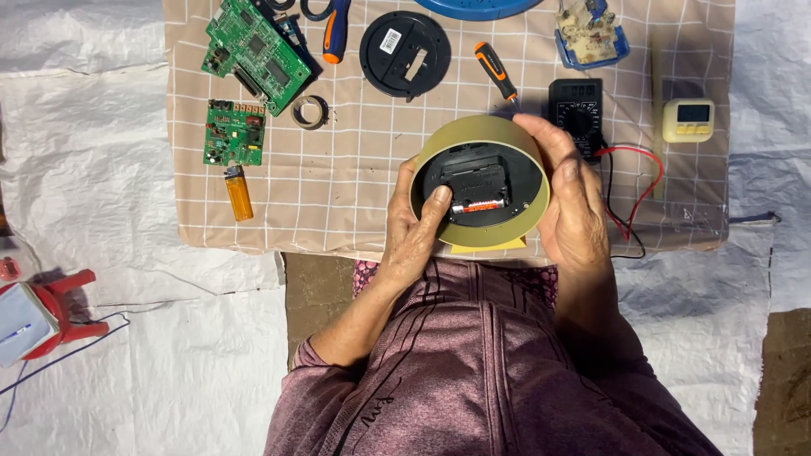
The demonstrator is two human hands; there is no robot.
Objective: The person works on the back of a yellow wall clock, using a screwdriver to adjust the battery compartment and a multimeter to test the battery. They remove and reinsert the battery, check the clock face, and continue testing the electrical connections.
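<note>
**A:** Both hands are on the round clock (479,181), which is turned back-side up over the near edge of the checked cloth (355,169), right in front of the person's body.

**B:** How's the grip?

**A:** The right hand (570,207) is wrapped around the clock's right rim, fingers curled over the top edge, closed firmly on it. The left hand (416,232) cups the lower left rim, its thumb pressed into the black back panel, just beside the battery (480,206) in its slot.

**B:** And around it?

**A:** A screwdriver (497,74) with an orange-and-black handle lies just beyond the clock. A black meter (576,105) sits by the right hand's fingertips, its red and black leads (638,198) looping off to the right. A small cream timer (688,120) is farther right.

**B:** The left side?

**A:** Two green circuit boards (253,55), well apart from the hands, an orange lighter (238,194) below them, and a black round disc (405,53) near the top.
</note>
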